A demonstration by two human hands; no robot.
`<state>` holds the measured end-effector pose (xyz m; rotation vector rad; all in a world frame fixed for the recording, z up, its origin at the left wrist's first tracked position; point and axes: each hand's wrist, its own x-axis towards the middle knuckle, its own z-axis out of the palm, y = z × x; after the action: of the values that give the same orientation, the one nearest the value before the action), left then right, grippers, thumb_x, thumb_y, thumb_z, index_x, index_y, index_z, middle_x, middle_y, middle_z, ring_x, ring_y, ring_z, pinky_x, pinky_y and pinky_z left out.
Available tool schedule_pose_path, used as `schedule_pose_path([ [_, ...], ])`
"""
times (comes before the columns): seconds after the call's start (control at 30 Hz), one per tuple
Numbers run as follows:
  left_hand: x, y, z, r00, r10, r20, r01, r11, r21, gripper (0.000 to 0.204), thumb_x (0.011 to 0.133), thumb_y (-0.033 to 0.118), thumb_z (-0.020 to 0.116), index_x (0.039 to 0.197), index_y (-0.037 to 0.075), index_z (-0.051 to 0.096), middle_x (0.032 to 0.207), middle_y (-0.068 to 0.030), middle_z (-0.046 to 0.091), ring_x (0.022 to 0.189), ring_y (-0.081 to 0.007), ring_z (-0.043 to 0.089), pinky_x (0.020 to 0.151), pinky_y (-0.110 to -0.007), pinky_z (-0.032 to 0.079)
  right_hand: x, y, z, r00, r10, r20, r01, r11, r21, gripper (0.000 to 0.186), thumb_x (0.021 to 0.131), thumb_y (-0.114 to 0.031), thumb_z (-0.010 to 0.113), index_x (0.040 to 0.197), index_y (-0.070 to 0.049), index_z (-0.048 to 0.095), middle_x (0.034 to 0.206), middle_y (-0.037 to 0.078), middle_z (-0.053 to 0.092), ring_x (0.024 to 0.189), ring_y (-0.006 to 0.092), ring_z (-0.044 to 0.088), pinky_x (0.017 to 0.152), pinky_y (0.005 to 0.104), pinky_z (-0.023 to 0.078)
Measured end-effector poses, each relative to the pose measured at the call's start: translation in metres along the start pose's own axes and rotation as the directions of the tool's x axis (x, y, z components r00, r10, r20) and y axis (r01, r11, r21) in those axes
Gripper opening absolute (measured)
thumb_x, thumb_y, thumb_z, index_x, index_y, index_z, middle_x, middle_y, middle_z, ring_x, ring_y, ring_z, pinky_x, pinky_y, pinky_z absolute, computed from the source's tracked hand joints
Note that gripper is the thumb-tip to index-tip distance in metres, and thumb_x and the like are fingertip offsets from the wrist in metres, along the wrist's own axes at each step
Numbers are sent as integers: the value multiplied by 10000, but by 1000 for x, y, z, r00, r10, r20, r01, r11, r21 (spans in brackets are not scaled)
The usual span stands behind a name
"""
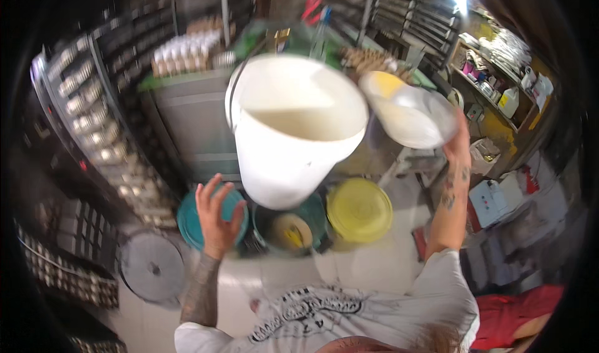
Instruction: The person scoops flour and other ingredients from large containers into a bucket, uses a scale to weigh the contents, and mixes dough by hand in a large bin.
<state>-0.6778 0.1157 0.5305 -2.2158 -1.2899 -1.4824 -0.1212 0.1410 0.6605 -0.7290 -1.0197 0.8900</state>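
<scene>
- At far left, a tall rack [87,109] carries stacks of pale, rounded items, too blurred to identify.
- A grey round lid [151,265] lies on the floor to the left of a teal tub [189,223], whose top looks covered, so its contents are hidden.
- The left hand [218,220] is raised in front of that tub, fingers spread and palm bare, with hold of nothing and apart from the bucket.
- The white bucket [281,172] stands tilted in the middle, mouth wide open, its wire handle [232,97] at the left side; a cream-toned area inside could be contents or just shadow, and what supports the bucket cannot be made out.
- Below it, a dark open tub [262,228] holds something pale and round with a yellow object on it.
- Next comes a yellow tub [360,209], its top apparently covered.
- The clear container [409,112], blurred and tipped over beside the bucket's right rim, shows whitish and yellow patches; whether they are contents is unclear.
- The right hand [458,141] is curled round that container's outer end. The step looks like scooping or pouring at the bucket; the next move probably calls for a steady tilt clear of the rim, with the free hand bracing the bucket.
</scene>
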Motion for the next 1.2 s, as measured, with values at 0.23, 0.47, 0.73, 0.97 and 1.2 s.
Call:
schedule_pose_path([
  [0.23,-264,-149,48,584,-690,428,778,626,-52,400,897,220,682,1219,3,587,1212,-184,605,1160,-340,555,982,-389,440,-208,160,-143,811,364,-458,-399,917,23,574,950,-416,546,1385,-48,476,1360,119,565,1179,273,580,974,474,479],
  [0.47,-363,-191,201,236,-806,542,938,336,91,557,892,362,682,1302,11,542,1327,-244,500,1206,-342,522,1019,-420,433,-220,486,-24,719,645,-258,-564,325,-759,317,926,-309,644,1070,-27,652,936,50,638,833,140,558,761,305,467],
  [0.73,-429,-228,404,180,-981,70,960,191,204,686,870,410,672,1377,14,434,1292,-263,484,1191,-464,481,1005,-505,401,-258,871,44,82,987,-136,409,-158,-899,538,880,-522,556,1153,-79,691,1209,196,651,1160,348,596,967,442,443],
  [0.97,-445,-235,428,363,-932,-17,918,354,181,580,830,149,662,1367,30,480,1332,-263,441,1209,-461,456,1029,-500,377,-320,1017,-11,128,933,-336,-13,-337,-941,576,851,-509,628,1267,-112,639,1263,126,641,1172,317,598,967,479,425],
  [1.2,-430,-231,435,342,-939,24,933,343,108,576,842,92,634,1383,7,458,1371,-254,423,1264,-433,429,1072,-472,349,-306,1042,-74,321,854,-410,-738,-46,-674,585,871,-476,633,1257,-36,628,1242,172,635,1148,341,593,981,418,433],
])
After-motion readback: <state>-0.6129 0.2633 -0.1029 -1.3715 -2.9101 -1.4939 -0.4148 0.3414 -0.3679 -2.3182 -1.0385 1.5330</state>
